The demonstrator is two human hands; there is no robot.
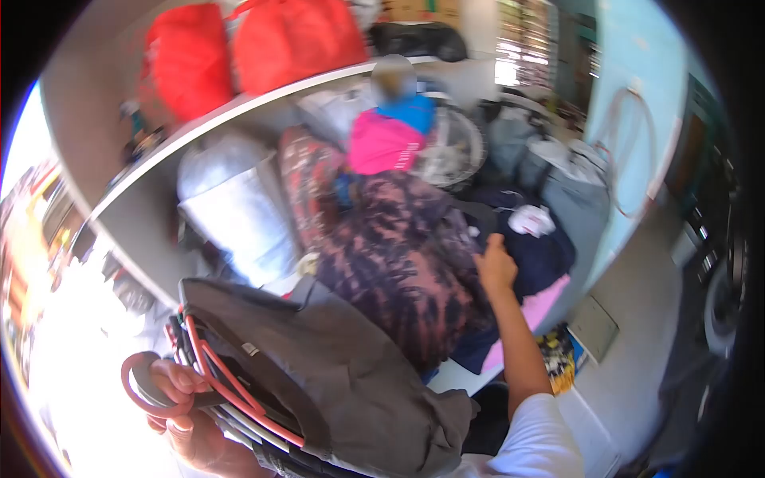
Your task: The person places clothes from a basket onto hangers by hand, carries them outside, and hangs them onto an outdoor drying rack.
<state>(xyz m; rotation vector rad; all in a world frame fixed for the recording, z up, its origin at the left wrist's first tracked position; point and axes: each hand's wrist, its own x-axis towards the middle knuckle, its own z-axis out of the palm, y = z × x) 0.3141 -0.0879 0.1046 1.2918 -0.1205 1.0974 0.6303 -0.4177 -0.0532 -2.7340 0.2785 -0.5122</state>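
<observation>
My left hand (pixel 187 406), at the lower left, is closed around the hooks of several clothes hangers (pixel 231 378), some of them pinkish red. A dark grey shirt (pixel 343 366) hangs from them and drapes across the lower middle. My right hand (pixel 498 267) reaches to the pile of clothes, fingers closed at the edge of a dark tie-dye garment (pixel 398 247) with pinkish blotches. Just beyond that hand lies a navy garment (pixel 538 255) with a white patch (pixel 531 221) on it.
A shelf (pixel 239 107) above holds red bags (pixel 299 44) and a black bundle (pixel 418 41). Below it are a pale filled bag (pixel 239 203) and a bright pink cloth item (pixel 386 142). Grey sacks (pixel 574 215) stand by the light blue wall (pixel 633 72). A flat panel (pixel 594 328) rests on the floor.
</observation>
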